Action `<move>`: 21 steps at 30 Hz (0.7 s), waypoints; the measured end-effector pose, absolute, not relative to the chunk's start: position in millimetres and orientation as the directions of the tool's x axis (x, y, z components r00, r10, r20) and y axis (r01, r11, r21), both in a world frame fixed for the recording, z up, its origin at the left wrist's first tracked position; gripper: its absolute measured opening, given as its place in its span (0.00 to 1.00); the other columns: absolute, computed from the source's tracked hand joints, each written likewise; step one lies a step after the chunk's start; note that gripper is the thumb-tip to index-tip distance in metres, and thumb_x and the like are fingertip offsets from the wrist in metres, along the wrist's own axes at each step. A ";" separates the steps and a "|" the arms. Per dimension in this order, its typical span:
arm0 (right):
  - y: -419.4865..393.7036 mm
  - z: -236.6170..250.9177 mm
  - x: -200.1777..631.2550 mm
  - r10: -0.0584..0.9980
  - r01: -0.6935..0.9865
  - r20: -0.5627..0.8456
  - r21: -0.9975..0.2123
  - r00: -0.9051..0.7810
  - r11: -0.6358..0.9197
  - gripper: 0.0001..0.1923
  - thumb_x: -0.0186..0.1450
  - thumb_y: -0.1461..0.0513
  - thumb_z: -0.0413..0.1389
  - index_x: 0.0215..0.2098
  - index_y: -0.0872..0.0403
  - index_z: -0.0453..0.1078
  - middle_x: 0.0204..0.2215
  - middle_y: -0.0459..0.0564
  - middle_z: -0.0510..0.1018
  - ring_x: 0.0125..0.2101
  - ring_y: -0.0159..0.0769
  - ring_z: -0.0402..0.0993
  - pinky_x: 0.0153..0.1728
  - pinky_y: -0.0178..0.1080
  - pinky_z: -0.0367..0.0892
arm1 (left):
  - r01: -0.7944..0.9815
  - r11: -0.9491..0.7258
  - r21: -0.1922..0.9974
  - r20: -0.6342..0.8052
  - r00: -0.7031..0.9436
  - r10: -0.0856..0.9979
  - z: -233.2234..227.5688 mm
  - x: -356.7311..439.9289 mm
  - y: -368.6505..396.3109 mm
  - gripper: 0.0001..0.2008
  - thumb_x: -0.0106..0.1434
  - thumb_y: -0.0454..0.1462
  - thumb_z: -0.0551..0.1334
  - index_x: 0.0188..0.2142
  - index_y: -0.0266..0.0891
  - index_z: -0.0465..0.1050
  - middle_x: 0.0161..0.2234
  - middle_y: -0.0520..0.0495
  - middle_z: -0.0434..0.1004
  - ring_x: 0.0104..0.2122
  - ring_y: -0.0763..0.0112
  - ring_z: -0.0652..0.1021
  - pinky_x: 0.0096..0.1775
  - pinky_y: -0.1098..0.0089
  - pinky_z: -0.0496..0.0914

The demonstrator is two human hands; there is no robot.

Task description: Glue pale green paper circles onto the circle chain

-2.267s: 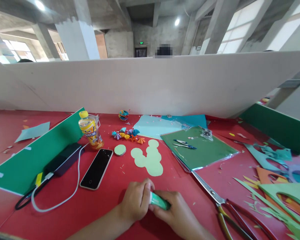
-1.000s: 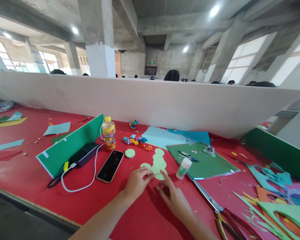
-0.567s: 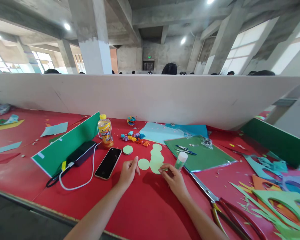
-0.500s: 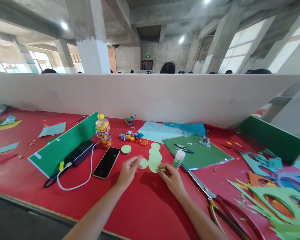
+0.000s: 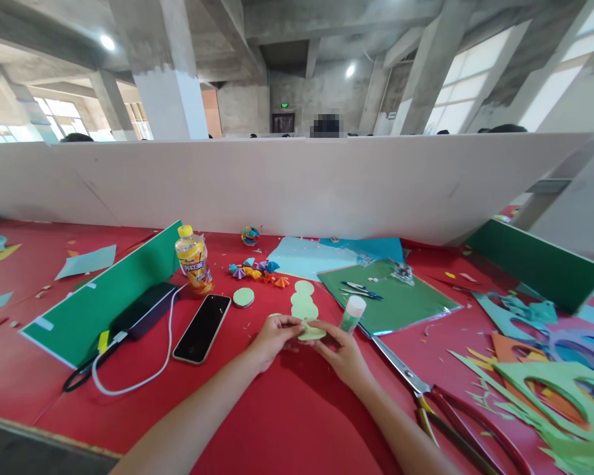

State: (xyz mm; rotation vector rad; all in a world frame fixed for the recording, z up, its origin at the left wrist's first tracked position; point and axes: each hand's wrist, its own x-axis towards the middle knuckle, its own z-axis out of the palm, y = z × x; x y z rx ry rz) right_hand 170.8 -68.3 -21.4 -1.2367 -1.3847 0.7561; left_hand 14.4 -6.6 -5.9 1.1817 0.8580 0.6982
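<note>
A chain of overlapping pale green paper circles (image 5: 304, 306) lies on the red tabletop in front of me. At its near end, my left hand (image 5: 274, 340) and my right hand (image 5: 341, 349) meet, fingertips pinched on a pale green paper piece from either side. My fingers cover part of that piece, so its outline is unclear. Another pale green circle shows only as a sliver behind my left fingers. Just beyond my right hand a white-capped glue stick (image 5: 352, 314) stands upright. To the left lies a stack of round pale green paper (image 5: 243, 297).
Large scissors (image 5: 418, 386) lie right of my right arm, near cut paper scraps (image 5: 539, 389). A phone (image 5: 202, 329), power bank (image 5: 143, 310) with white cable and drink bottle (image 5: 194, 259) are left. Behind are folded paper pieces (image 5: 257, 269), a green sheet (image 5: 400, 307) and a white partition (image 5: 277, 185).
My left hand has moved right, from over the loose circle to the chain's near end. Both hands now meet there on the paper. The view has shifted slightly.
</note>
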 end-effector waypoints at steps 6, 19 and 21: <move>-64.9 -24.4 167.7 0.953 0.069 0.175 -0.984 0.246 0.163 0.22 0.55 0.55 0.59 0.45 0.56 0.69 0.37 0.54 0.79 0.37 0.42 0.76 0.38 0.42 0.71 | -0.102 0.187 0.977 -0.105 0.533 0.840 -4.9 9.6 -8.4 0.21 0.50 0.47 0.67 0.37 0.34 0.73 0.33 0.47 0.75 0.30 0.73 0.75 0.31 0.74 0.69; -71.8 -27.9 171.1 0.907 0.465 0.402 -0.832 0.127 0.304 0.12 0.54 0.66 0.56 0.35 0.49 0.75 0.45 0.54 0.71 0.44 0.43 0.70 0.43 0.44 0.68 | -0.025 0.144 0.989 -0.115 0.475 0.872 -9.8 12.8 -8.9 0.17 0.54 0.46 0.64 0.36 0.35 0.72 0.28 0.49 0.73 0.24 0.75 0.70 0.27 0.73 0.66; -71.1 -28.8 172.4 0.908 0.452 0.401 -0.837 0.123 0.309 0.09 0.54 0.66 0.55 0.32 0.50 0.75 0.45 0.55 0.72 0.43 0.42 0.72 0.42 0.44 0.69 | -0.009 0.114 0.994 -0.097 0.461 0.882 -10.4 11.8 -8.6 0.17 0.55 0.46 0.62 0.37 0.35 0.73 0.30 0.48 0.74 0.27 0.73 0.72 0.30 0.72 0.67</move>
